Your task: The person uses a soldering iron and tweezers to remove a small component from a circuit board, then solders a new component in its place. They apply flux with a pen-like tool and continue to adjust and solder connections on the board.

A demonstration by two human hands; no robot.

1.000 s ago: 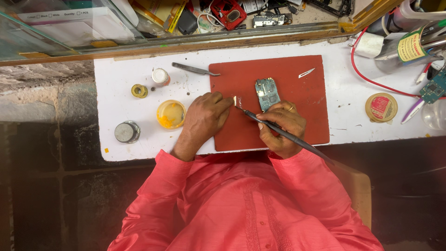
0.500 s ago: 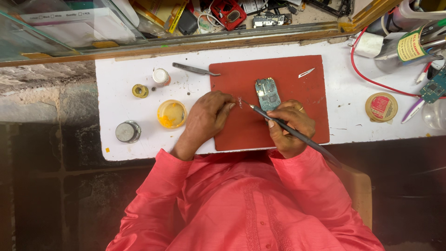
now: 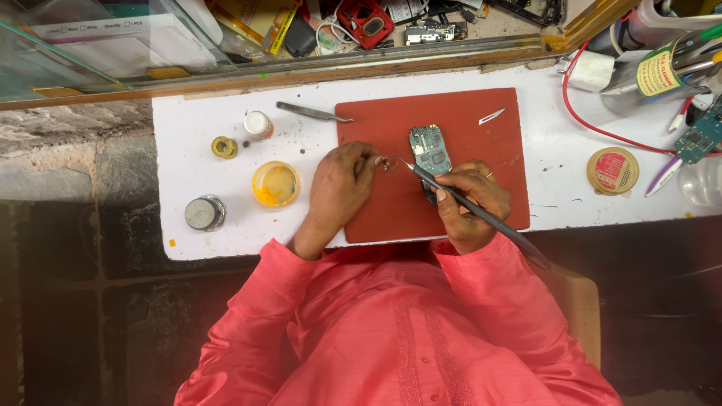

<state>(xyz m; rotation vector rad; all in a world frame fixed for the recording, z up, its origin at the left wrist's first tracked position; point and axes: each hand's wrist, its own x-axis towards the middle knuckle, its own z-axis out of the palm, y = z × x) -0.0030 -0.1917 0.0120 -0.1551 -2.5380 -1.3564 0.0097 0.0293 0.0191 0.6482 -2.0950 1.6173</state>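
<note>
Both my hands rest on the red mat [image 3: 459, 218] that lies on the white desk [image 3: 195, 162]. My right hand [image 3: 470, 203] has its fingers pressed around a thin dark tool [image 3: 481, 214], held like a pen, its tip pointing left toward my other hand. My left hand [image 3: 338, 188] pinches a tiny metal piece [image 3: 386, 162] between its fingertips, just beside that tip. The green circuit board [image 3: 429, 150] lies on the mat, its near end under my right fingers. Tweezers [image 3: 312, 113] lie at the far left of the mat, and a round yellow dish [image 3: 275, 183] sits left of my left hand.
</note>
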